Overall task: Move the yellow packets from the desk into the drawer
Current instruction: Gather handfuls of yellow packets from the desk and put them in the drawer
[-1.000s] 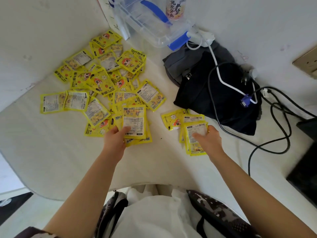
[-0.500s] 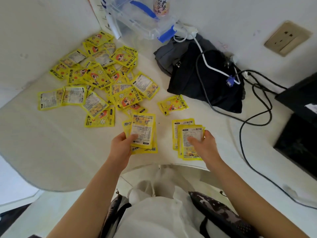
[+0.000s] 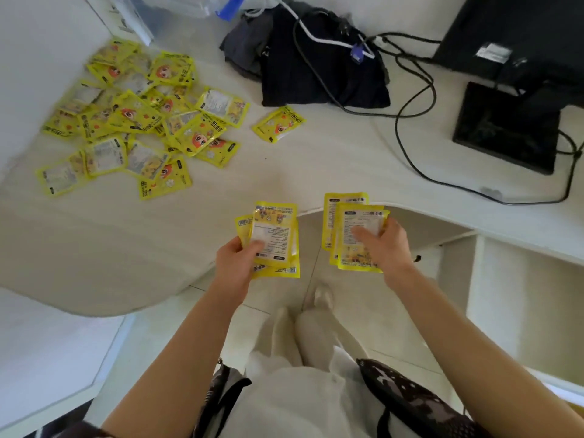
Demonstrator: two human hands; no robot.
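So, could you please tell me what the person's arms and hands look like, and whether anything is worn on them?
Both forearms are bare up to the frame's bottom edge, with no sleeves visible. The left hand and right hand wear no gloves, and no rings, watch or bracelets are visible.

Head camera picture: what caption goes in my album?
Both hands, left and right, hold yellow packets at the desk edge.

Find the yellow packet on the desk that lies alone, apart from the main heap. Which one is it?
The single packet just below the black bag. It touches no other packet, while the rest overlap in the heap at the desk's left.
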